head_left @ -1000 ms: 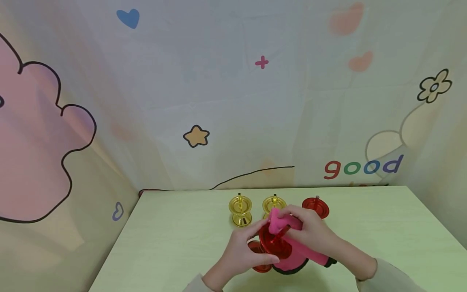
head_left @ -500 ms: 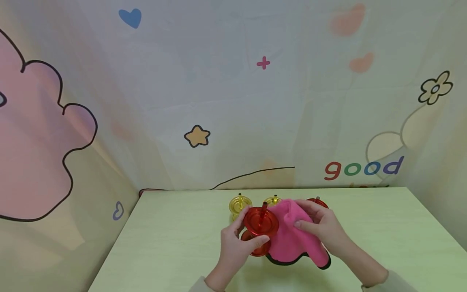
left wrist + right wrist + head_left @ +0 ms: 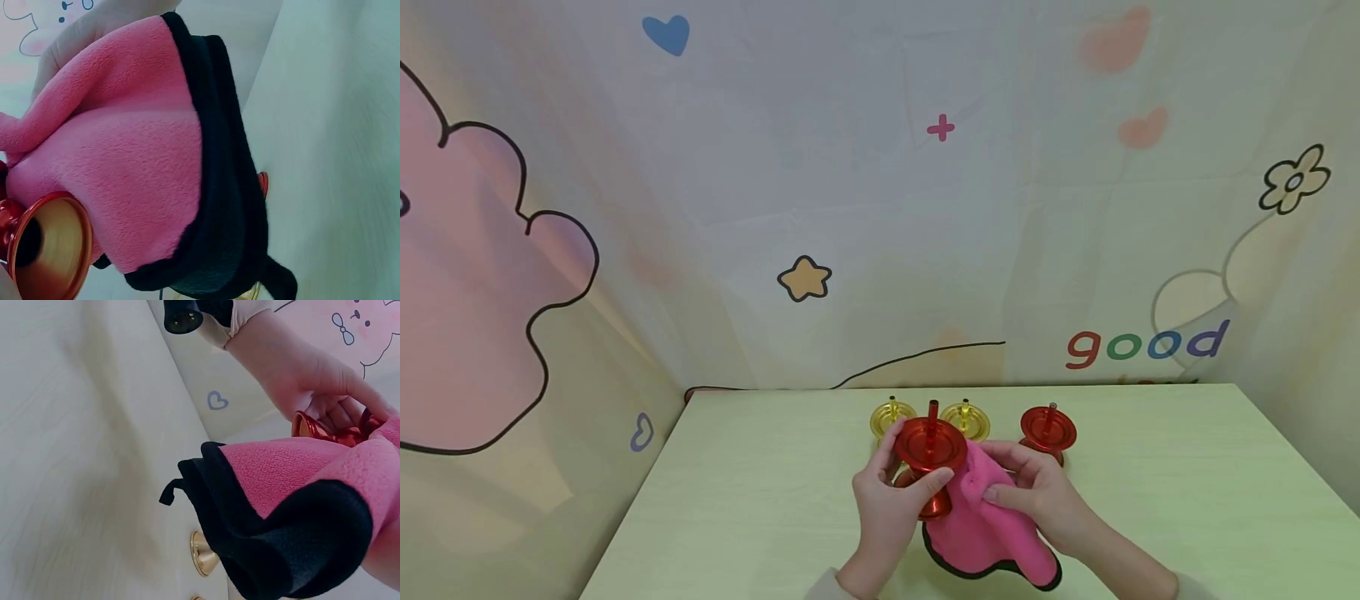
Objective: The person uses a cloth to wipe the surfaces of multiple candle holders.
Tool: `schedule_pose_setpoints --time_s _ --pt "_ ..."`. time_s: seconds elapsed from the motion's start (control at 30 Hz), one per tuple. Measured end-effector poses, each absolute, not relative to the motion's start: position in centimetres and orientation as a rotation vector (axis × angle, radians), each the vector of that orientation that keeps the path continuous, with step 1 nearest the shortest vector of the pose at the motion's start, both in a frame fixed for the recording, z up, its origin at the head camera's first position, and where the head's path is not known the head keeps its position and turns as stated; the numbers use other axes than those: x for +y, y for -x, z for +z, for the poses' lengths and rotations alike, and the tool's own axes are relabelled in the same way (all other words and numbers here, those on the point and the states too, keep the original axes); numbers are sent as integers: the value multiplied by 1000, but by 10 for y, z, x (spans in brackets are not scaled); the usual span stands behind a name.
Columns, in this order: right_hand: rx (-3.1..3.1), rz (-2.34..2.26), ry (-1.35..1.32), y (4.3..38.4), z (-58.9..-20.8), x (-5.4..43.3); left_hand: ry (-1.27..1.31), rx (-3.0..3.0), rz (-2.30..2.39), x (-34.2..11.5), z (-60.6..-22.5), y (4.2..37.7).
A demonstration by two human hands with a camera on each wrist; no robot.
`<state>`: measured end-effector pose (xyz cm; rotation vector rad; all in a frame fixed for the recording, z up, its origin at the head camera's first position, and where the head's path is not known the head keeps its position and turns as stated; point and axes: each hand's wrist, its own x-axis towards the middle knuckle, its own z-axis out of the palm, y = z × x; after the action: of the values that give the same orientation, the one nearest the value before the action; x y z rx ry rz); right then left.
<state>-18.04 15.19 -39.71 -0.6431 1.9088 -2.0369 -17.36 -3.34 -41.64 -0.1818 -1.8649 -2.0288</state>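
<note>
Wiping, seemingly: red candle holder (image 3: pixel 929 460) gripped by left hand (image 3: pixel 887 502) above table (image 3: pixel 737 500), its stem (image 3: pixel 932 423) upright where earlier tilted | pink cloth (image 3: pixel 981 525) pinched by right hand (image 3: pixel 1051 500), shifted from dish (image 3: pixel 951 446) to outer side | work judged moved to the holder's outside

Count two shiny gold-coloured, round-dished pedestal stands (image 3: pixel 891 423) (image 3: pixel 965 423) and two shiny red, round-dished pedestal stands (image 3: pixel 930 454) (image 3: pixel 1048 430). Add one black-edged pink fleecy cloth (image 3: pixel 976 529), two bare hands (image 3: pixel 883 504) (image 3: pixel 1051 496) and one pale green tabletop (image 3: pixel 737 483).
</note>
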Motion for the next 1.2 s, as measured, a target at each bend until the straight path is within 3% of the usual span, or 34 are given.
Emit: schedule_pose_setpoints --time_s 0.57,1.0,1.2 --pt "1955 -2050 587 188 -402 148 349 -1842 -2109 -35 -423 168" --pt "1788 -1980 721 197 -401 156 825 -1964 -2312 -48 -416 167" --pt "1768 -1977 722 197 -400 158 882 -2012 -2441 -53 -414 168"
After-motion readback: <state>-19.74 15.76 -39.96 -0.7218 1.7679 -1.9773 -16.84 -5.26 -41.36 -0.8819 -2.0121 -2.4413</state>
